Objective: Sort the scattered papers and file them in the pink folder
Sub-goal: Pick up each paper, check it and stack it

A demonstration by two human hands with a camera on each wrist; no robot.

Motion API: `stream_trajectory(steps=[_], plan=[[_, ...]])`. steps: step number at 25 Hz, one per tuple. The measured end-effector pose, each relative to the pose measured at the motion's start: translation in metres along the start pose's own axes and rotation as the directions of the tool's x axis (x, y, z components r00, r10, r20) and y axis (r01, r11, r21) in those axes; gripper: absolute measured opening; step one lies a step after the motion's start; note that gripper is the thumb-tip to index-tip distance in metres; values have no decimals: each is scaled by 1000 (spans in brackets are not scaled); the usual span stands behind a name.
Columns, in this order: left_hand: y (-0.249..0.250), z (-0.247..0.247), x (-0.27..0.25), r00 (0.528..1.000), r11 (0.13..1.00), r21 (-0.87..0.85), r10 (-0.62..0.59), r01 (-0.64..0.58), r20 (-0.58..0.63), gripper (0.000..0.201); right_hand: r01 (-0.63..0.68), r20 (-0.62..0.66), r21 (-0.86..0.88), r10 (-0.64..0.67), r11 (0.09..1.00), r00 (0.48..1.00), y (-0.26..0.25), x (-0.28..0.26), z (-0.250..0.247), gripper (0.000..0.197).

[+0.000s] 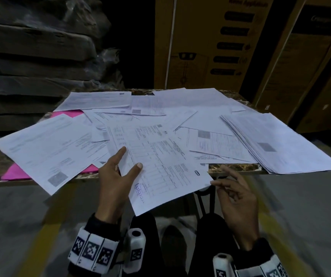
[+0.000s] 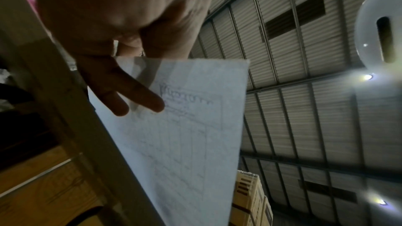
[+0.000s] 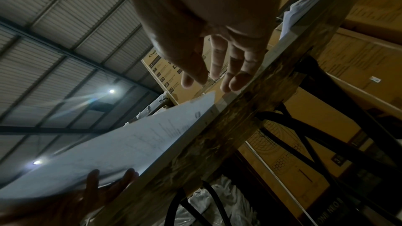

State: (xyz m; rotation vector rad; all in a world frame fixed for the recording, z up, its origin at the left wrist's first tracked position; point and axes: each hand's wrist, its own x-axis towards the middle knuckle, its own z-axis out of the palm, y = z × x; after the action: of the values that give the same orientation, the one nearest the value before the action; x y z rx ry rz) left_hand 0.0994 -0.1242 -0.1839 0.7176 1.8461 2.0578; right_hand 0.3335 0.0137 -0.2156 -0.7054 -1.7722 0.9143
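White printed papers (image 1: 180, 108) lie scattered over a small table (image 1: 236, 168). The pink folder (image 1: 17, 173) lies at the left, mostly buried under them. My left hand (image 1: 129, 159) pinches one printed sheet (image 1: 160, 156) at the table's front edge, thumb on top. In the left wrist view two fingers (image 2: 121, 99) lie under that sheet (image 2: 185, 135). My right hand (image 1: 223, 177) hovers at the sheet's right corner with its fingers relaxed and holds nothing. The right wrist view has its fingertips (image 3: 228, 83) just above the corner of the sheet (image 3: 119, 149).
A thick stack of papers (image 1: 280, 144) overhangs the table's right front corner. A large sheet (image 1: 46, 148) overhangs at the left. Tall cardboard boxes (image 1: 220, 43) stand behind the table and dark wrapped stacks (image 1: 30, 56) at the back left. My legs are below the front edge.
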Motion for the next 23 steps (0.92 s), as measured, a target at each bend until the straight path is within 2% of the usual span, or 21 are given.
stream_trajectory(steps=[3,6,8,10,15,19,23], plan=[[-7,-1,11,999,999,36,40,-40,-7,62,72,16,-92,-70,993,997,0,24,4,32],[-8,-3,21,998,998,29,60,-59,-27,58,140,80,-277,-122,951,989,2,57,7,31],[-11,-4,28,998,997,42,60,-59,-27,57,153,144,-407,-102,901,984,7,79,9,26],[-13,-5,30,999,998,45,40,-39,-24,56,136,219,-498,-27,857,975,9,95,12,22],[-14,-9,30,1000,999,-35,-11,11,-18,53,144,408,-511,92,847,908,17,107,25,22],[-14,-14,31,1000,1000,-23,7,-7,-10,49,176,429,-588,120,789,895,18,106,28,28],[-15,-18,26,998,999,-12,46,-47,-31,48,326,477,-626,17,708,879,23,108,28,38]])
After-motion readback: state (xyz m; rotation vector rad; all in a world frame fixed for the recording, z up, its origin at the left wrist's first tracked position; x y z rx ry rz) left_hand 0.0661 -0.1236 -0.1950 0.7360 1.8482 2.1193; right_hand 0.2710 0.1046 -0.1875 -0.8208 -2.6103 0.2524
